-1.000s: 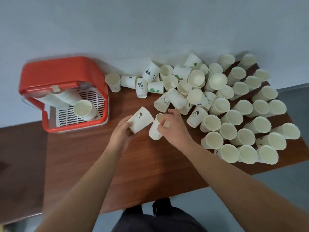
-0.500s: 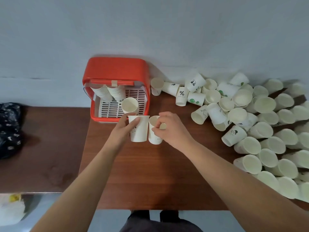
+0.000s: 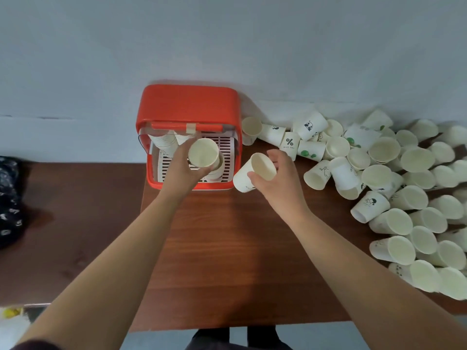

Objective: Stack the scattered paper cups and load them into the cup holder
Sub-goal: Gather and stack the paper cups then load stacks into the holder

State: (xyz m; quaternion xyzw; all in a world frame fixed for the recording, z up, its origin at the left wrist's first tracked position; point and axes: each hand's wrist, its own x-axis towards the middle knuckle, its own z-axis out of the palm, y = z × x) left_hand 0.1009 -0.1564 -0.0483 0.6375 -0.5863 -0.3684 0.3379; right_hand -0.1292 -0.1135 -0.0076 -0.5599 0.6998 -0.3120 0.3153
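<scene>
The red cup holder (image 3: 188, 104) stands against the wall with a white slotted tray inside. My left hand (image 3: 182, 170) grips a white paper cup (image 3: 203, 154), mouth towards me, over the stack of cups standing in the holder's tray. Other stacks (image 3: 164, 141) lean at the holder's back left. Just right of the holder, my right hand (image 3: 276, 178) holds a second paper cup (image 3: 255, 171), tilted with its mouth up and to the right. Several loose cups (image 3: 384, 173) lie scattered over the right side of the table.
The brown wooden table (image 3: 227, 248) runs along a pale wall. A dark patterned cloth (image 3: 7, 198) lies at the far left edge. The scattered cups reach the table's right front edge. My legs show below the near edge.
My left hand has lifted its cup from the table up over the stack in the holder. My right hand has raised and tilted its cup beside the holder. The view has shifted left.
</scene>
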